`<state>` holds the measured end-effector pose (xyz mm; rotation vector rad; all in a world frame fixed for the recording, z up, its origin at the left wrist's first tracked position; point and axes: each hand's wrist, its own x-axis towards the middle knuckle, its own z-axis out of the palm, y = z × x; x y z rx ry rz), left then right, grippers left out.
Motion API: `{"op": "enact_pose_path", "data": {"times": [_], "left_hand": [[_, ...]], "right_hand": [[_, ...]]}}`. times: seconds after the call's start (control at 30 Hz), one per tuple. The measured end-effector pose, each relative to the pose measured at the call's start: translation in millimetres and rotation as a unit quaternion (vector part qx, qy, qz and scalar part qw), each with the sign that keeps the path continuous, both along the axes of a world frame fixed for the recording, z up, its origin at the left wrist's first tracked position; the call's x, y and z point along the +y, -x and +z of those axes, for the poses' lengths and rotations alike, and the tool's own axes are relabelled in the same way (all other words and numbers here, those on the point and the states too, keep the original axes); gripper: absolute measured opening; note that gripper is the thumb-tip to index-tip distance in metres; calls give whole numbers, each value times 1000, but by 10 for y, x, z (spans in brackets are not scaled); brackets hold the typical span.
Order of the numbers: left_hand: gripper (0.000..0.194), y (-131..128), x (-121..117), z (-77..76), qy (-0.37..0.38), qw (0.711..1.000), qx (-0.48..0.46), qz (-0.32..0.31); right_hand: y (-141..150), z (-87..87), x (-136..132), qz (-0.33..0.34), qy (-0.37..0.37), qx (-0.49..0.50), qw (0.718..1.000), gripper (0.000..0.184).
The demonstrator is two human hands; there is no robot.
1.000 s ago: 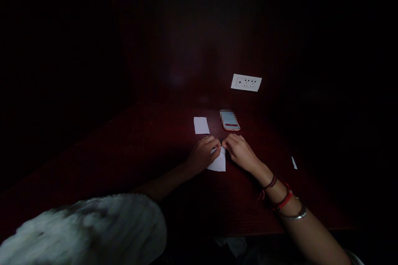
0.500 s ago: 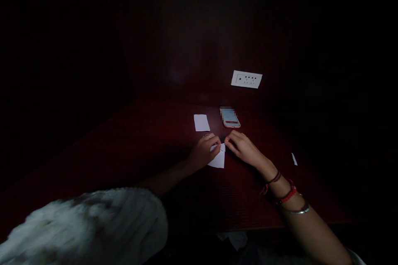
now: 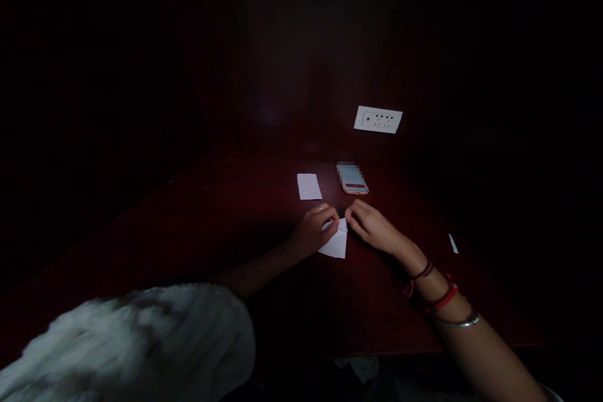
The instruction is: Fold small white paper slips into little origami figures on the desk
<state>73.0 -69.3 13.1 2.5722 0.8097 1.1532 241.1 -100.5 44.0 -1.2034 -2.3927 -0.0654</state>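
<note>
Nearer paper (image 3: 335, 246) well inside table edge (image 3: 400, 352)

Two hands (image 3: 313, 231) (image 3: 372, 226), two papers (image 3: 335, 246) (image 3: 309, 186), one strip (image 3: 453, 244), one phone (image 3: 353, 180), one socket panel (image 3: 377, 120)

Holds a small white paper (image 3: 335, 246) by its upper edge between the thumb and fingers of the left hand (image 3: 311, 230), over a dark red table (image 3: 235, 213). Brings the curled right hand (image 3: 372, 225) up to the paper's upper right corner, too small to tell whether touching. Has a second white sheet (image 3: 309, 186) lying flat just beyond the left hand, near a phone (image 3: 354, 181) with a lit, partly pixelated screen, and a thin white strip (image 3: 453, 244) well apart to the right. Wears a fluffy pale sleeve (image 3: 202, 326) on the left arm and a red bracelet (image 3: 444, 299) and silver bangle (image 3: 464, 323) on the right. Faces a dark wall (image 3: 301, 100) bearing a white socket panel (image 3: 377, 120).
</note>
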Motion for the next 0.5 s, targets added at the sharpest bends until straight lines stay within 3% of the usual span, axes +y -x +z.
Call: {"op": "enact_pose_path", "data": {"times": [0.23,0.5], "left_hand": [[12,12,-3,2,18,1000,-12,-2],[11,22,4,-7,18,1000,1,-12]], "right_hand": [[-136,39,14,-4,-14,93,996,13],[2,-20,10,11,5,27,1000,14]]}}
